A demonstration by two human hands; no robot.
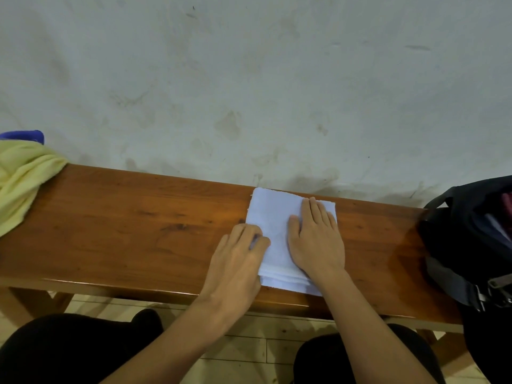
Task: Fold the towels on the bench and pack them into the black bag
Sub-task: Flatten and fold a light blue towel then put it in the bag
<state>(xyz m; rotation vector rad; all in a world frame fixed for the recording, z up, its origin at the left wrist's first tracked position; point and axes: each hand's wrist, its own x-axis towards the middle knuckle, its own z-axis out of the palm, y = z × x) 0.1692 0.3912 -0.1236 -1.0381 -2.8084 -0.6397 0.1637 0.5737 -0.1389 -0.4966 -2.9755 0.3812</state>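
A folded white towel (pixel 274 217) lies on the wooden bench (pixel 138 231), right of its middle. My right hand (pixel 315 239) presses flat on the towel's right half, fingers straight. My left hand (pixel 239 256) rests at the towel's left edge with its fingers curled round that edge. A crumpled yellow towel (pixel 22 178) hangs over the bench's left end, with a blue towel (pixel 25 135) partly hidden behind it. The black bag (pixel 471 245) stands open at the bench's right end, with cloth showing inside.
A stained pale wall (pixel 249 79) rises right behind the bench. My knees in dark trousers (pixel 69 347) sit in front of the bench, over a light tiled floor (pixel 249 345). Bare bench wood lies between the yellow towel and the white one.
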